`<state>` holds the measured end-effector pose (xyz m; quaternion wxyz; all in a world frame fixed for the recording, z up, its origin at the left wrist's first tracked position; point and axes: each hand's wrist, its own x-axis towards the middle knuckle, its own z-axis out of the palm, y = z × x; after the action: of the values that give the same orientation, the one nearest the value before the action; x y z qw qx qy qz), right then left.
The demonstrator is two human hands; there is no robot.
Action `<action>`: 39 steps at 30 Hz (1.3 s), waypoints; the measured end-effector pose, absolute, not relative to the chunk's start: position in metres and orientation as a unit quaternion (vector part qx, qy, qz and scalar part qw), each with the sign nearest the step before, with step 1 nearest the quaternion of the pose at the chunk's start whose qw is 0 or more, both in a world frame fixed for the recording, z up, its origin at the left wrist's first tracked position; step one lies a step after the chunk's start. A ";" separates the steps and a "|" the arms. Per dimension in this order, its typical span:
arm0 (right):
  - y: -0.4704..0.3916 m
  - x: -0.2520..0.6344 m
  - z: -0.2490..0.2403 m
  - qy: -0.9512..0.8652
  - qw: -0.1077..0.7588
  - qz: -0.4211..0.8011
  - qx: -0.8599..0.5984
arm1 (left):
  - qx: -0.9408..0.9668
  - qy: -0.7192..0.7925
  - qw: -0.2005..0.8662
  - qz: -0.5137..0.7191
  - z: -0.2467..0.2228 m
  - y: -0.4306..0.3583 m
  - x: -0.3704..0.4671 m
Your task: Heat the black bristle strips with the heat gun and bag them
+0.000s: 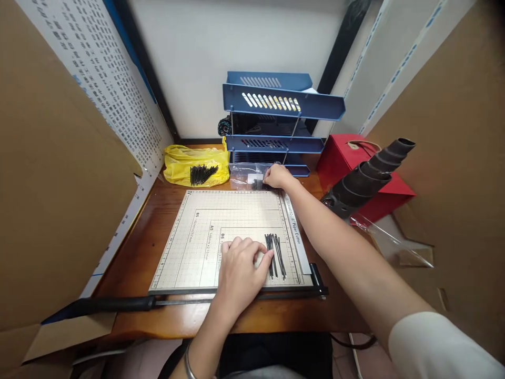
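A beige paper cutter board point(205, 231) with grid lines lies on the wooden desk. My left hand point(241, 263) rests flat on the board, fingertips touching a small bundle of thin black sticks point(275, 253). My right hand point(278, 176) reaches far forward past the board's top edge and pinches a small dark item at a clear plastic bag point(245, 177).
A yellow plastic bag point(185, 163) with more black sticks point(202, 173) lies at the back left. Blue stacked trays point(276, 121) stand at the back, a red box point(347, 163) and dark stacked cones point(366, 176) at right. Cardboard walls flank both sides. The cutter's black handle point(114, 304) lies along the front.
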<state>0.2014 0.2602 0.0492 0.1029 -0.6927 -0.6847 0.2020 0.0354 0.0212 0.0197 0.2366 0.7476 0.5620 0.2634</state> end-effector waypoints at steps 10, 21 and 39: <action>0.217 0.184 0.083 -0.747 0.250 0.123 -0.603 | 0.711 0.556 0.264 0.339 0.015 0.022 0.034; 0.046 0.136 0.113 -0.849 0.351 0.094 -0.383 | 0.312 0.340 0.562 0.687 0.031 -0.003 0.014; -0.040 0.155 0.088 -0.787 0.418 0.207 -0.403 | 0.249 0.364 0.570 0.694 0.021 -0.066 -0.016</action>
<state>0.1549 -0.0397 0.0875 0.4180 -0.4029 -0.7874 0.2075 -0.0157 -0.0662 0.0209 0.5696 0.2486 0.3643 0.6936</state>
